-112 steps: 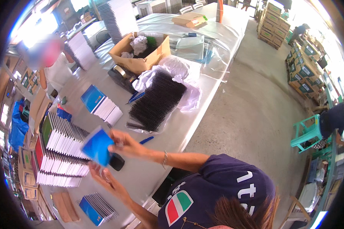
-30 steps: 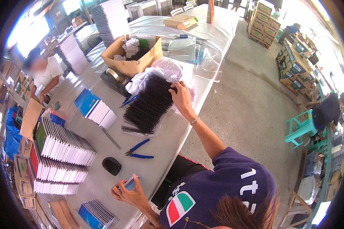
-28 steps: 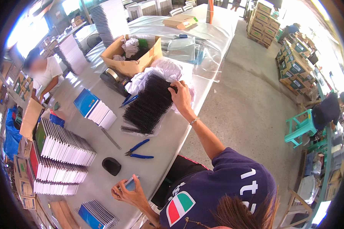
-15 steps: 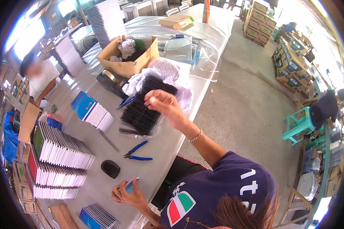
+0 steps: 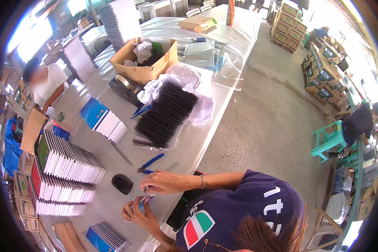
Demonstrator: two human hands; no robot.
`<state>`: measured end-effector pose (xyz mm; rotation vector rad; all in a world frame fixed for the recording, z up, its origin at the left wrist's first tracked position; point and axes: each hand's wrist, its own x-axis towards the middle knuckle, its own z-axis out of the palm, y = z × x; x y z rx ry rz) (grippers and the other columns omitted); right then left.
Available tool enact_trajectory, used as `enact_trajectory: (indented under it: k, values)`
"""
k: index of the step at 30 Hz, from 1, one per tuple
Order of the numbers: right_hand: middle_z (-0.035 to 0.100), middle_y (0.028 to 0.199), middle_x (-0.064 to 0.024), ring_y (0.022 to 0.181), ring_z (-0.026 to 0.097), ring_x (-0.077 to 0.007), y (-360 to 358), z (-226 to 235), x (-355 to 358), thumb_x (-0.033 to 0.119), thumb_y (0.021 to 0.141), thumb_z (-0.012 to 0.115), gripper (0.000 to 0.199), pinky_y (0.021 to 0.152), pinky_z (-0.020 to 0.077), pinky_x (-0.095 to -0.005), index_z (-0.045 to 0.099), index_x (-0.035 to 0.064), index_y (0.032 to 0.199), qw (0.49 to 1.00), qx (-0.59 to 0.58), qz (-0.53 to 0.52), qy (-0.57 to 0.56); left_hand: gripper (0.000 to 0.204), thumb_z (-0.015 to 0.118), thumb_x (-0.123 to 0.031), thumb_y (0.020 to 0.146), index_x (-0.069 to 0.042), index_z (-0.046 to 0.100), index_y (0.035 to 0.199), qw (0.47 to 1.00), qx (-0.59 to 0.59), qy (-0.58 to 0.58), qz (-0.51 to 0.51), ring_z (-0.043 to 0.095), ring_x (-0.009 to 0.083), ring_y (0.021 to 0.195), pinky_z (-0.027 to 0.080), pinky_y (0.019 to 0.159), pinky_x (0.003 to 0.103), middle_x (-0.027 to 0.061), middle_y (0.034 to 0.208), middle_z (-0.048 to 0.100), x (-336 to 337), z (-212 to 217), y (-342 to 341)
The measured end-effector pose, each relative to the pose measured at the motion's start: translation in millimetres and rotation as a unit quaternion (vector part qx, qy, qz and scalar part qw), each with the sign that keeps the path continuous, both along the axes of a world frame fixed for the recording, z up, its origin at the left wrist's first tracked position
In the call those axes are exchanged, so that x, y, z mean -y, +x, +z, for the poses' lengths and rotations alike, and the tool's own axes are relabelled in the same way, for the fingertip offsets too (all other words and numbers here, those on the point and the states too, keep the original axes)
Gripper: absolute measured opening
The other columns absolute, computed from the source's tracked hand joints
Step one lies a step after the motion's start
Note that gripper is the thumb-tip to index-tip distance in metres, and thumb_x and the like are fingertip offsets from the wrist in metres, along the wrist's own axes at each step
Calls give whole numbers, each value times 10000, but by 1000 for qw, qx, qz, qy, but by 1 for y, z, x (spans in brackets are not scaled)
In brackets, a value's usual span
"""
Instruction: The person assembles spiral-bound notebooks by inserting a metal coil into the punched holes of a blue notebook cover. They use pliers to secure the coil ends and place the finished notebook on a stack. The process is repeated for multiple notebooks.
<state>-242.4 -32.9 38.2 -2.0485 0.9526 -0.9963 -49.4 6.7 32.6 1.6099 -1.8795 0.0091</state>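
Observation:
My left hand (image 5: 137, 211) grips a small blue-covered notebook (image 5: 145, 202) near the table's front edge, mostly hidden by the fingers. My right hand (image 5: 161, 183) is closed on a thin dark binding coil (image 5: 171, 166), whose free end sticks out beyond the knuckles. Its fingertips meet the notebook's edge; whether the coil is threaded into it cannot be made out. Blue-handled pliers (image 5: 152, 161) lie just beyond my right hand, partly covered by it. A black, rounded, mouse-like piece (image 5: 122, 184) rests left of my hands. Farther off is a heap of black binding coils (image 5: 166, 115) on white wrapping.
Stacks of coil-bound notebooks (image 5: 69, 176) stand at left, more (image 5: 107, 237) near the front. A loose coil (image 5: 122, 153) lies by unbound blue-covered booklets (image 5: 109, 124). Beyond are a tape dispenser (image 5: 125, 89) and an open carton (image 5: 155, 72). A person (image 5: 48, 86) works across the table.
My right hand has come down from the coil heap to the notebook in my left hand, bringing one coil with it. The left hand has stayed nearly still.

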Motion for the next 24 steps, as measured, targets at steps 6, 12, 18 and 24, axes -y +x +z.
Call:
enact_trajectory:
  k: [6, 12, 18, 24]
  values:
    - [635, 944, -60, 961, 600, -271, 5, -8, 0, 199, 932, 613, 121, 847, 383, -464, 603, 99, 999, 1000, -10, 7, -16, 196, 739, -266, 821, -120, 710, 948, 1000, -6, 18, -8, 452, 279, 1076, 296, 994, 474, 44, 964, 558, 4, -2, 5]
    - [630, 983, -44, 982, 584, -251, 3, 0, -2, 198, 960, 593, 114, 880, 362, -424, 616, 106, 1023, 999, -22, 8, 22, 192, 731, -256, 830, -111, 705, 952, 1000, -12, 24, -1, 455, 279, 1065, 298, 996, 477, 41, 955, 556, 5, -1, 4]
    - [635, 966, -56, 951, 598, -258, 8, -11, 1, 163, 960, 584, 111, 842, 405, -412, 633, 67, 988, 1000, 0, -9, 14, 187, 725, -261, 832, -115, 703, 947, 1000, -6, 21, -2, 461, 282, 1051, 300, 991, 479, 46, 946, 551, 3, 2, 3]
    - [634, 843, -96, 784, 618, -300, 8, -12, 6, 90, 942, 589, 65, 708, 460, -402, 607, 29, 958, 994, 90, 49, 33, 186, 728, -274, 818, -137, 711, 943, 1000, -6, 9, -5, 453, 282, 1049, 297, 991, 479, 44, 951, 538, 4, -3, 6]
